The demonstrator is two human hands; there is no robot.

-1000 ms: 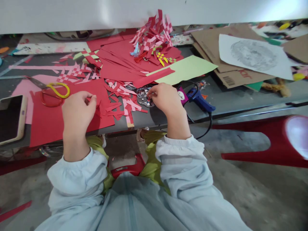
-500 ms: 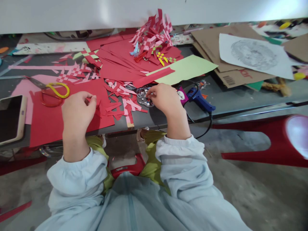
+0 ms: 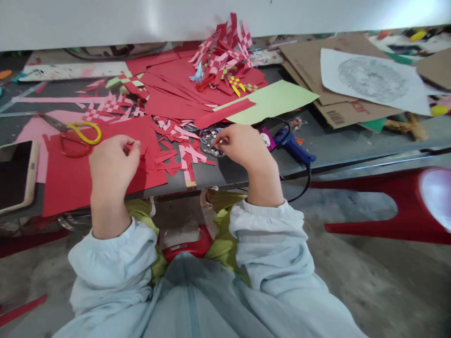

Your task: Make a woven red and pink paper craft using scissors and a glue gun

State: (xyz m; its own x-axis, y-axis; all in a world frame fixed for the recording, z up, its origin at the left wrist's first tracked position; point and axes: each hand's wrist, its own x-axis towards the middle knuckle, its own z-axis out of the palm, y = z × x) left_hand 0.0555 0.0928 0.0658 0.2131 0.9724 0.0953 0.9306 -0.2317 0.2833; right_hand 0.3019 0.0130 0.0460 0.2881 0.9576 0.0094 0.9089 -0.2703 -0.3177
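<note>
My left hand point(image 3: 114, 159) is closed in a pinch above a sheet of red paper point(image 3: 70, 183). A small red paper piece point(image 3: 143, 162) shows at its fingertips, hard to separate from the sheet below. My right hand point(image 3: 244, 144) reaches into a clear shallow dish point(image 3: 207, 149) of small beads or googly eyes. Its thumb and fingers come together there, but anything between them is too small to name. Red and pink paper strips point(image 3: 172, 155) lie between the hands. Scissors point(image 3: 84, 134) with yellow and red handles rest beside my left hand.
A blue glue gun point(image 3: 292, 145) with a black cord lies right of my right hand. A phone point(image 3: 17, 173) is at the left edge. Woven paper pieces point(image 3: 225, 51), green paper point(image 3: 275, 101), cardboard point(image 3: 338, 115) and a printed sheet point(image 3: 373, 80) lie farther back.
My right wrist and forearm have shifted slightly to the right, while the fingers stay at the dish. My left hand is almost unmoved, still pinched.
</note>
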